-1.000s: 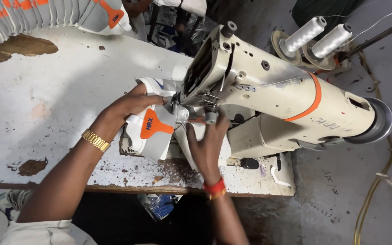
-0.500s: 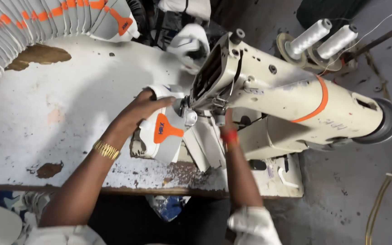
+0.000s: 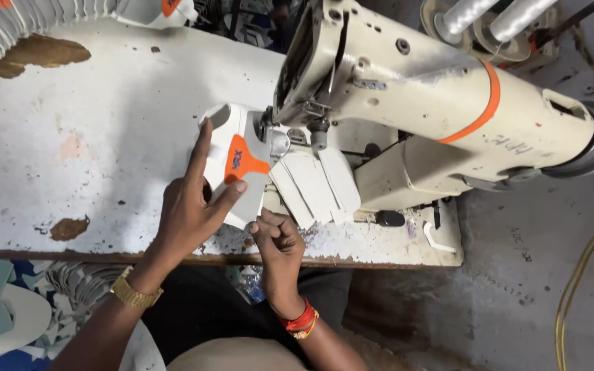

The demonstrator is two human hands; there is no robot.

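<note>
A white shoe-upper piece with an orange patch [image 3: 242, 161] lies on the table beside the needle area [image 3: 317, 134] of a cream sewing machine [image 3: 407, 89]. My left hand [image 3: 190, 209] grips this piece: the index finger runs up its left edge and the thumb presses on its lower part. My right hand [image 3: 280, 244] is curled into a loose fist at the table's front edge, just below the piece, and nothing shows in its fingers. Several flat white cut pieces [image 3: 314, 185] fan out under the machine head.
The worn white table [image 3: 104, 137] has chipped brown patches. A row of white and orange pieces [image 3: 8, 20] curves along its far left. Two thread cones [image 3: 496, 14] stand behind the machine. A yellow cable [image 3: 575, 275] runs over the floor at right.
My right hand has drawn back from the needle area to the table's front edge and curled up. My left hand slid down along the piece. The fanned white pieces now show.
</note>
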